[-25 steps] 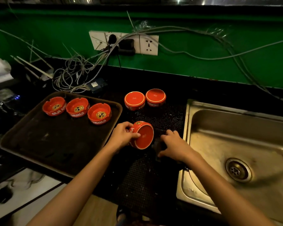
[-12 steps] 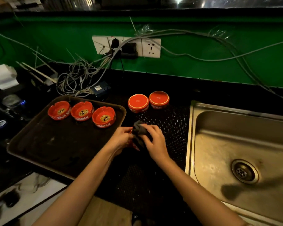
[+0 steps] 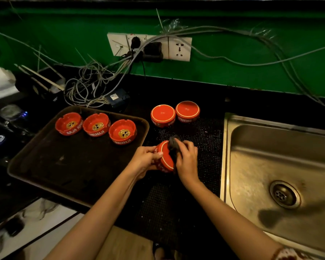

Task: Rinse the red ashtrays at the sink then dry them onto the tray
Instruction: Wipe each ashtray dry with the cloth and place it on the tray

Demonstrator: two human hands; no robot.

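**Now drying an ashtray just right of the tray**

Step in hand: drying, not rinsing. Left hand (image 3: 145, 159) grips the held ashtray (image 3: 164, 160) tipped on edge, fingers curled round its wall. It hangs just right of the tray (image 3: 64, 166), above the black mat (image 3: 204, 147) on the bench (image 3: 176, 91). Right hand (image 3: 187, 161) has its fingers bunched round a dark cloth (image 3: 174, 144) and presses it against the ashtray's right-facing side. Can't tell for sure which face that is; cloth and hand cover it.

Three ashtrays (image 3: 96, 124) sit upright in a row along the tray's far edge, so those look done. Two ashtrays (image 3: 163, 115) stand upside down on the mat just past the tray's far right corner, close together. They are probably rinsed and waiting. Sink (image 3: 270, 156) lies well right of the tray, with no water seen running.

Progress by my read: about half, with three placed, one in hand and two to go.

Next move calls for:
- Lift the cloth off and turn the ashtray upright.
- Carry it left over the tray rim and set it on bare tray floor beside the row.

Glazed and likely damp, so the left hand needs a firm hold. Watch for knocking the nearest ashtray in the row.
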